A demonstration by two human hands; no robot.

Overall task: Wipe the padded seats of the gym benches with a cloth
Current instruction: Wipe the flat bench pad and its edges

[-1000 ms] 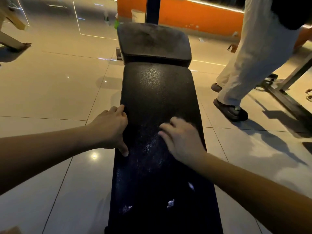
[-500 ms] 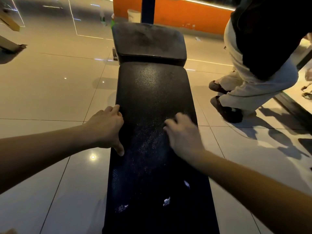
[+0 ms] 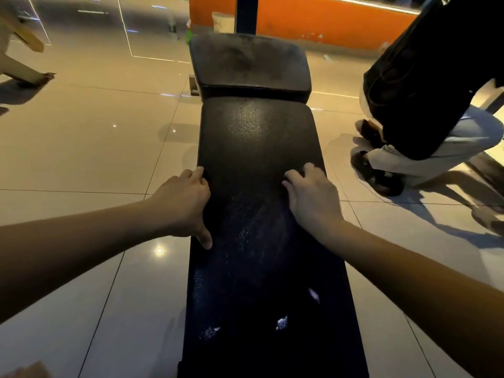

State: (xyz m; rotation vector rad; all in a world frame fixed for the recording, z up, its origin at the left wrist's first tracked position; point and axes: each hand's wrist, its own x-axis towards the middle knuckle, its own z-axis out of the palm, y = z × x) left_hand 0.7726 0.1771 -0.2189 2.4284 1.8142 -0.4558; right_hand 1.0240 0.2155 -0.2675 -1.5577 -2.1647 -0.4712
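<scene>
Seat (image 3: 256, 159) between left hand (image 3: 182, 203); right hand (image 3: 313, 199)

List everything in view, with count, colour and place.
long pad: one, black, centre
short pad: one, dusty black, at its far end
scuffs: three, white, on the long pad's near part
floor: one, glossy beige tiles, all round
wall: one, orange, at the back
post: one, dark, behind the short pad
other person: one, dark top, pale trousers, right
left hand: one, grips the long pad's left edge
right hand: one, fingers bent, on the long pad's right side
</scene>
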